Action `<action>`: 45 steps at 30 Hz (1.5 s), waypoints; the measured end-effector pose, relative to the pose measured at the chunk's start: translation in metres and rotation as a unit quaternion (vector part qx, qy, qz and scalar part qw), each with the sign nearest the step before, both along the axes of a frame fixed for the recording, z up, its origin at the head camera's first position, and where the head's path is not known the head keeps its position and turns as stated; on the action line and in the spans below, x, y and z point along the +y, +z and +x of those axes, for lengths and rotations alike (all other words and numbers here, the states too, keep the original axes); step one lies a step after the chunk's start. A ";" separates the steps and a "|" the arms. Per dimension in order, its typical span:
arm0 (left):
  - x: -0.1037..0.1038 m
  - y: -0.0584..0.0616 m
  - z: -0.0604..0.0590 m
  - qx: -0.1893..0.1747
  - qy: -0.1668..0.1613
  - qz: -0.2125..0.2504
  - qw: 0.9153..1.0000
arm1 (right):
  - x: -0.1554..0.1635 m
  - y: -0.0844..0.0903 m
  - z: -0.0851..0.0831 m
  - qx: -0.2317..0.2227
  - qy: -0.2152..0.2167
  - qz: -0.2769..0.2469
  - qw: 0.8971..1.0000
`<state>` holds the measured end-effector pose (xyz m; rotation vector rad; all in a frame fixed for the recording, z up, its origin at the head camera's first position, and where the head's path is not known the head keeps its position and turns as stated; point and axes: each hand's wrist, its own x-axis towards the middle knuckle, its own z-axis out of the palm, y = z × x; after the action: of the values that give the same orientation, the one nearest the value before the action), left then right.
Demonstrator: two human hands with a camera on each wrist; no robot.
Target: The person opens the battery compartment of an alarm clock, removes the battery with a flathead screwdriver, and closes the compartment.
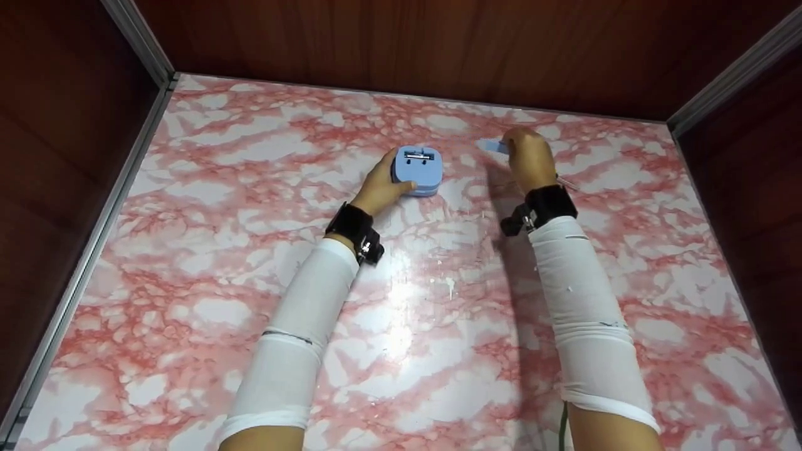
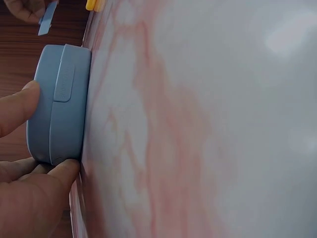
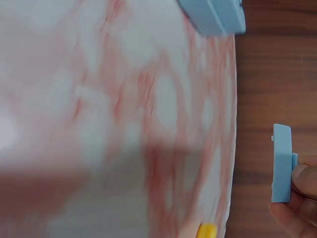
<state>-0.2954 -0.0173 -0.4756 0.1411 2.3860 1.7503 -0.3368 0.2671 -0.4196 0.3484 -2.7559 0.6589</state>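
Box (image 1: 417,174) is being gripped by the left hand (image 1: 380,186) over the desk (image 1: 207,263), contact unclear; the right hand (image 1: 530,156) is pinching the cover (image 3: 282,163). The box is probably handling light, stiff and smooth, favouring a side-wall hold.

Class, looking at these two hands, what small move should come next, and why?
Probably lower the small blue cover onto the marbled tabletop to free the right hand. Its fingers pinch that cover above the tabletop, apart from the blue case; the left hand grips the case, whose slot is uncovered, so reaching inside would likely need free fingers.
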 end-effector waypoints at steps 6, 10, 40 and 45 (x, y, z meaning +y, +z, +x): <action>0.000 0.001 0.001 -0.007 -0.005 -0.005 1.000 | 0.029 -0.008 0.008 -0.025 -0.026 -0.003 0.999; 0.001 0.000 0.002 -0.003 -0.009 -0.012 1.000 | 0.047 -0.010 0.017 -0.044 -0.032 0.007 0.998; -0.001 -0.001 0.000 0.001 -0.004 0.005 1.000 | 0.095 -0.034 0.040 -0.081 -0.065 0.013 0.994; 0.000 -0.001 -0.001 -0.003 -0.005 0.008 1.000 | 0.096 -0.038 0.041 -0.079 -0.065 0.005 0.995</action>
<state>-0.2962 -0.0178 -0.4771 0.1493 2.3638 1.7622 -0.2955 0.3630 -0.4576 0.1204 -2.9013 0.6666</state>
